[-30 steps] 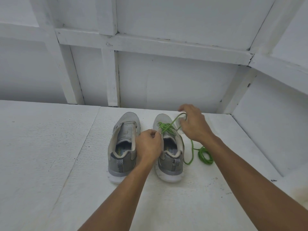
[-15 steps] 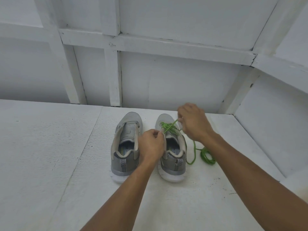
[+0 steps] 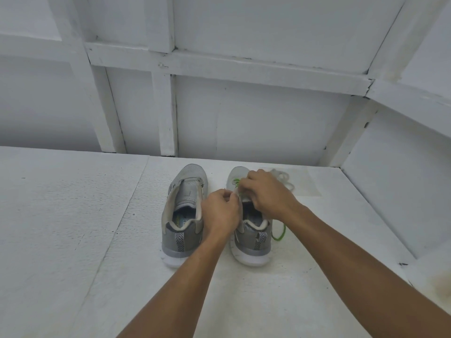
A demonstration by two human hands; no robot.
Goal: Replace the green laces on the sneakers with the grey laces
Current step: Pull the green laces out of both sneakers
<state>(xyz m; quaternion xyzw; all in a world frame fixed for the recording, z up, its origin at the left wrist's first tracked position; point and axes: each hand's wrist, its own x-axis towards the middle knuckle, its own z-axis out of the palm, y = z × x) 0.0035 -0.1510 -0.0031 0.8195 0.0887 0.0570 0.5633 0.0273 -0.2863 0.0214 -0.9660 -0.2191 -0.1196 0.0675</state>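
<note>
Down from where it held a strand pulled up half a second ago, the right grip (image 3: 267, 195) now sits low on the lacing of the right sneaker (image 3: 251, 242). Its fingers are curled over the eyelets. The fingertips are hidden under the hand, so it only appears to pinch the green lace (image 3: 236, 181) there. A short bright stretch of that lace shows just ahead of the knuckles, near the toe.

The left grip (image 3: 220, 212) is closed too. Its thumb and fingers pinch the near-left edge of the same sneaker's opening, and the knuckles nearly touch the right grip.

More of the green lace curls out from under the right forearm, just beside the sneaker's outer side on the table (image 3: 73, 228).

The left sneaker (image 3: 185, 191) stands just beside its pair, heel toward the camera. It has no lace, and its tongue and eyelet flaps are open.

Beyond the right grip, near the toe of the right sneaker, the grey laces (image 3: 283, 178) lie in a loose pale bundle on the white table. They are apart from both hands. A white panelled wall (image 3: 256, 118) rises behind the table.
</note>
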